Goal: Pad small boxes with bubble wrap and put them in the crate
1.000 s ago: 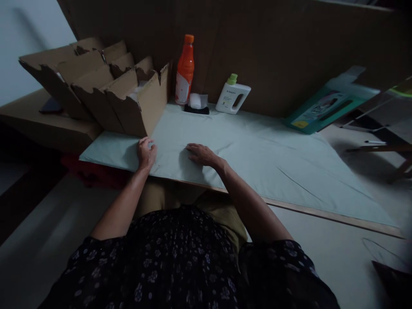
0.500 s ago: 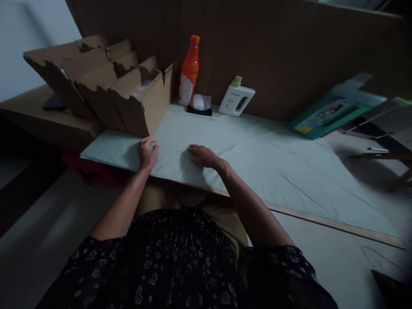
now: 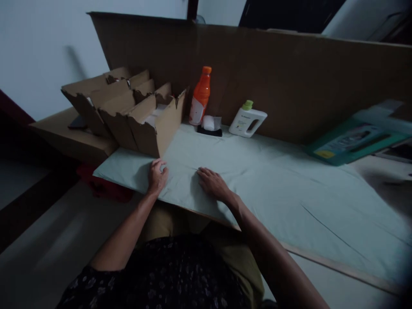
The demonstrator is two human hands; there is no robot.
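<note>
My left hand (image 3: 157,176) rests on the pale green cloth (image 3: 264,180) that covers the table, just in front of the near corner of a divided cardboard box (image 3: 169,128). Its fingers are loosely bent, the thumb stands apart, and nothing shows in it. To the right, my right hand (image 3: 213,183) lies palm down on the same cloth with fingers stretched out, holding nothing. Beyond the hands stand an orange bottle (image 3: 201,96) and a white jug with a green cap (image 3: 247,121). Between them a small white packet (image 3: 209,123) sits on a black flat thing (image 3: 210,131).
A large teal jug (image 3: 357,137) leans at the far right. Behind everything rises a tall cardboard panel (image 3: 283,81). At the left, another cardboard box (image 3: 74,133) bears a dark flat object (image 3: 77,122). Something red (image 3: 106,186) is under the table's left end.
The view has tilted up, so everything sits lower in the picture and more wall shows. Both hands keep their places on the cloth.
</note>
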